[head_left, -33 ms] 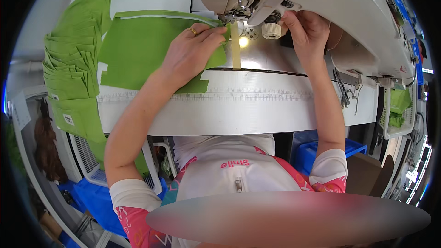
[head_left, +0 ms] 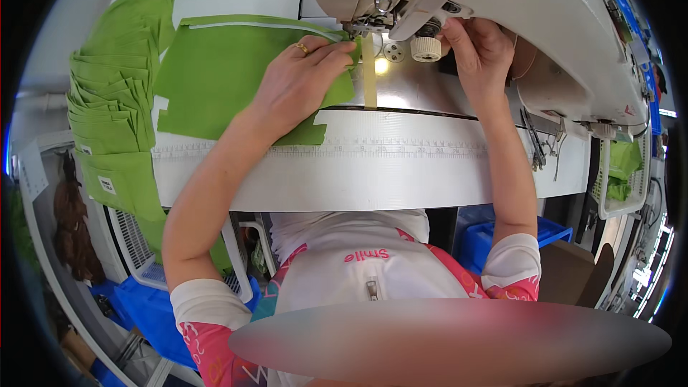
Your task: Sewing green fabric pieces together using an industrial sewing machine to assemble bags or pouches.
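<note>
Green cloth is getting all the attention in the head view: one flat piece (head_left: 208, 79) is lying on the white table (head_left: 401, 183), its right end sitting right by the presser foot (head_left: 356, 27) of a sewing machine (head_left: 573, 36). The left hand (head_left: 297, 82) is resting palm-down on that end — fingers stretched out and close together, pressing rather than gripping as far as I can see. The right hand (head_left: 486, 57) is half curled beside a ribbed white knob (head_left: 426, 49) under the machine, thumb near the fingertips; can't tell if it's pinching anything.

Containers now: a white slatted basket (head_left: 127, 240) is standing below the table's left edge with more green fabric (head_left: 152, 236) showing in it, and a blue bin (head_left: 154, 326) is sitting just beside it. Another white basket (head_left: 618, 208) at far right is holding crumpled green pieces (head_left: 625, 158). Another blue bin (head_left: 552, 229) is sitting under the table on the right — can't make out its contents.
</note>
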### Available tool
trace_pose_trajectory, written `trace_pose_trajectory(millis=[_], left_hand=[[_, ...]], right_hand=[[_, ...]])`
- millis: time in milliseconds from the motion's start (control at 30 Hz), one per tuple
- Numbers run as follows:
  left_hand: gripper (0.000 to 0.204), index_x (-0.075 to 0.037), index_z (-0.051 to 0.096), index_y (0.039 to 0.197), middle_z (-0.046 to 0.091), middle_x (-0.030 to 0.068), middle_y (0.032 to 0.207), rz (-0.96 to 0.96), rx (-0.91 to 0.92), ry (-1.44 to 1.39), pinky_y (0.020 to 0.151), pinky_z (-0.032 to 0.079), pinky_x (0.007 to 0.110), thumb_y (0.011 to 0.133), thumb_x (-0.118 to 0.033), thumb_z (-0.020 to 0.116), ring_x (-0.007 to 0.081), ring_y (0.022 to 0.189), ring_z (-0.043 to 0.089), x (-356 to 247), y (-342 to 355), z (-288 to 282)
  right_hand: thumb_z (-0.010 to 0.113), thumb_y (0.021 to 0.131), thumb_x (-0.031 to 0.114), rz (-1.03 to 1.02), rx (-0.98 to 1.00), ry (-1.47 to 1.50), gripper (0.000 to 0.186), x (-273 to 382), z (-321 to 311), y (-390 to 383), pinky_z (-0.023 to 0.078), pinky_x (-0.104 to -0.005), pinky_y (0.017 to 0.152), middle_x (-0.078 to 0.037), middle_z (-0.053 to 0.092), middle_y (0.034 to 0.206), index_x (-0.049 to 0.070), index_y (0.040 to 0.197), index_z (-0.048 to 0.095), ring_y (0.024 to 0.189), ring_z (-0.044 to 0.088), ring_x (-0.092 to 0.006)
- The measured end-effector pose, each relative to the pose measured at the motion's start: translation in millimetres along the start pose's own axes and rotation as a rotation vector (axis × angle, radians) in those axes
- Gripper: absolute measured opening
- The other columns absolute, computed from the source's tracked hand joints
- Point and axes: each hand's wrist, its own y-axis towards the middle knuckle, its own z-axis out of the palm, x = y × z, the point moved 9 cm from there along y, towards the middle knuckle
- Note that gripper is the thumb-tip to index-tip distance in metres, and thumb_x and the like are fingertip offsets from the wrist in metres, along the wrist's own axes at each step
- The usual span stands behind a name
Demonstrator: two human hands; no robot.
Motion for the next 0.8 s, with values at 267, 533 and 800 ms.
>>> trace_pose_trajectory(millis=[267,533,800], left_hand=[[0.011,-0.005,0.060,0.095,0.065,0.0044,0.112,0.001,0.056,-0.013,0.077,0.051,0.036,0.084,-0.009,0.060,0.0284,0.094,0.060,-1.2,-4.2,1.6],[0.011,-0.003,0.061,0.093,0.065,0.0056,0.111,-0.001,0.030,-0.002,0.077,0.051,0.035,0.082,-0.006,0.062,0.0286,0.094,0.059,-5.4,-4.3,-2.4],[0.013,-0.004,0.062,0.094,0.064,0.0048,0.111,0.001,0.021,0.005,0.077,0.051,0.035,0.082,-0.008,0.064,0.0275,0.092,0.059,-4.1,-5.7,1.0]], right_hand=[[0.073,0.081,0.018,-0.199,-0.038,-0.214,0.016,10.2,2.1,0.3,0.043,-0.0225,0.047,-0.005,0.064,0.061,0.002,0.080,0.067,0.049,0.055,-0.0092],[0.071,0.081,0.014,-0.102,-0.032,-0.228,0.012,12.5,5.7,-3.7,0.044,-0.0245,0.048,-0.006,0.064,0.064,0.003,0.080,0.066,0.051,0.057,-0.0127],[0.062,0.079,0.001,-0.493,0.300,-0.586,0.038,10.3,77.0,-40.9,0.051,-0.0329,0.061,-0.009,0.061,0.094,0.019,0.112,0.064,0.070,0.062,-0.0243]])
